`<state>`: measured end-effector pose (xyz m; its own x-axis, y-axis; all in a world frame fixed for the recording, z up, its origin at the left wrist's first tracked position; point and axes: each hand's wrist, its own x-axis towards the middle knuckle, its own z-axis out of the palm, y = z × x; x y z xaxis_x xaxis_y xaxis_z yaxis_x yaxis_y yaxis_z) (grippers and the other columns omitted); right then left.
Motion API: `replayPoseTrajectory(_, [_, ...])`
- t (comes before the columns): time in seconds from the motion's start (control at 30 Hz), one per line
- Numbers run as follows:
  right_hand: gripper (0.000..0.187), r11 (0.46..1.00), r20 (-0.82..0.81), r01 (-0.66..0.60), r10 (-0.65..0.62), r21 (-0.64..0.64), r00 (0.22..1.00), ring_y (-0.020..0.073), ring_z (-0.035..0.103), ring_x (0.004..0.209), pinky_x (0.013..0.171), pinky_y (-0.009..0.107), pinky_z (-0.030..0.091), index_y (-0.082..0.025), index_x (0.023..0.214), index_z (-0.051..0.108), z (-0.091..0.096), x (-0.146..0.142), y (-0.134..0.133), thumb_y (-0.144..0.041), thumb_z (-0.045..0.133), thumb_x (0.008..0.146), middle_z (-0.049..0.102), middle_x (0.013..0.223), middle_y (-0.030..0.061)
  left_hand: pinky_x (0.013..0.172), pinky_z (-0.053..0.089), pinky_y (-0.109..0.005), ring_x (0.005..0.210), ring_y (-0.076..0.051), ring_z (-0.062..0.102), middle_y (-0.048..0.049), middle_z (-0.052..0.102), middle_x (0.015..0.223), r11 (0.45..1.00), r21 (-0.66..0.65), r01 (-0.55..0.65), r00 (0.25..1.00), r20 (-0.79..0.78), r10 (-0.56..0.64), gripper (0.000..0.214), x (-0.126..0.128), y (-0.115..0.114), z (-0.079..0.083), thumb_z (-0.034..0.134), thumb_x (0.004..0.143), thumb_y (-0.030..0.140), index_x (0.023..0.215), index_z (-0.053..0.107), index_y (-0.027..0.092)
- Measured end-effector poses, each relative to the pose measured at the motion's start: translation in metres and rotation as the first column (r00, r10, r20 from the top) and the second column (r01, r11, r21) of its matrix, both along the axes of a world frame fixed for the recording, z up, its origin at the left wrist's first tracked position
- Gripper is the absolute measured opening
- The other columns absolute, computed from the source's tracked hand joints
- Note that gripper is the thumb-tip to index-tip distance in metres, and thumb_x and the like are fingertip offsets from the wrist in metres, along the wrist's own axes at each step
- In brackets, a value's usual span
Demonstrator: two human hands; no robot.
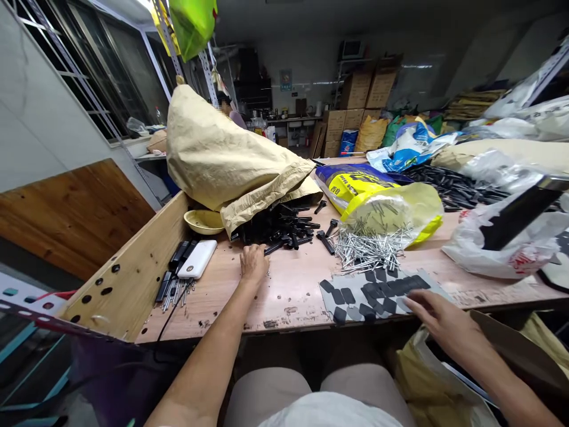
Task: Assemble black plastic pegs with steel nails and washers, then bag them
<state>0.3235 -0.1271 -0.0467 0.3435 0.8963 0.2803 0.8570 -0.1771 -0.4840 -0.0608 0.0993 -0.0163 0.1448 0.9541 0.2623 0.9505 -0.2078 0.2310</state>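
Observation:
A heap of black plastic parts (288,228), each long with a wider head, spills from the mouth of a tan cloth sack (226,154). At the heap's near edge, my left hand (254,263) has its fingers curled down, closed on one black part beside them; the fingertips are partly hidden. My right hand (438,308) hovers at the right end of a grey sheet (355,279) bearing several black rounded-square pads (371,293). Its thumb and fingers look apart, with nothing visible between them. Behind the sheet lies a pile of silver nail-like pins (368,249).
The pins come from a yellow-and-blue bag (364,190). At left are a white power bank (198,259), a yellow bowl (203,221) and a wooden side board (128,267). A white plastic bag (502,249) stands right; an open sack (427,373) sits below the table edge.

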Motion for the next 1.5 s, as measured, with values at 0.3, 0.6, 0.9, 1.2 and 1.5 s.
replayPoseTrajectory(0.3, [0.027,0.968,0.35,-0.132,0.202,-0.212,0.915,0.0252,0.058,0.097,0.087,0.035,0.037,-0.018,0.112,0.06,0.041,-0.1,0.174,-0.034,0.054,0.091,0.069,0.104,0.0095,0.088,0.038,-0.042,0.101,-0.03,0.051,-0.0101,0.063,0.103,0.999,0.037,0.035,0.994,-0.109,-0.031,0.031,-0.012,0.008,0.015,0.051,0.084,0.011,0.11,0.066,0.023])
replayPoseTrajectory(0.6, [0.024,0.972,0.365,-0.06,0.143,-0.228,0.92,0.0341,0.051,0.111,0.089,0.043,0.031,-0.011,0.11,0.061,0.028,-0.122,0.234,-0.017,0.047,0.091,0.067,0.107,0.0214,0.088,0.045,-0.032,0.097,-0.021,0.059,-0.006,0.063,0.104,0.908,-0.111,0.403,0.914,0.099,-0.393,0.046,-0.002,0.015,0.021,0.046,0.071,-0.006,0.101,0.069,0.02])
replayPoseTrajectory(0.9, [0.038,0.966,0.205,-0.147,0.191,-0.212,0.96,0.0252,0.056,0.105,0.086,0.034,0.038,-0.016,0.131,0.048,0.038,-0.134,0.239,-0.031,0.044,0.095,0.064,0.115,0.0124,0.097,0.045,-0.033,0.106,-0.019,0.059,-0.0063,0.064,0.111,0.978,-0.028,0.208,0.856,0.488,-0.169,0.054,0.037,0.031,-0.017,0.044,0.07,-0.008,0.11,0.062,0.022])
replayPoseTrajectory(1.2, [0.042,0.894,0.149,-0.307,0.369,-0.326,0.917,0.0316,0.048,0.112,0.09,0.038,0.036,-0.013,0.113,0.062,0.032,-0.179,0.26,-0.047,0.052,0.09,0.061,0.118,0.0161,0.096,0.045,-0.039,0.109,-0.024,0.059,-0.0091,0.067,0.117,0.993,-0.05,0.107,0.833,0.55,-0.062,0.046,0.057,0.038,-0.032,0.056,0.08,0.012,0.126,0.054,0.021])
replayPoseTrajectory(1.5, [0.039,0.869,0.133,-0.303,0.38,-0.391,0.915,0.0314,0.051,0.11,0.088,0.043,0.037,-0.019,0.12,0.056,0.021,-0.176,0.236,-0.045,0.042,0.095,0.056,0.124,0.0144,0.091,0.045,-0.036,0.102,-0.023,0.063,-0.0083,0.071,0.107,0.994,-0.087,0.072,0.798,0.603,-0.005,0.04,0.068,0.026,-0.035,0.058,0.082,0.014,0.121,0.057,0.021])
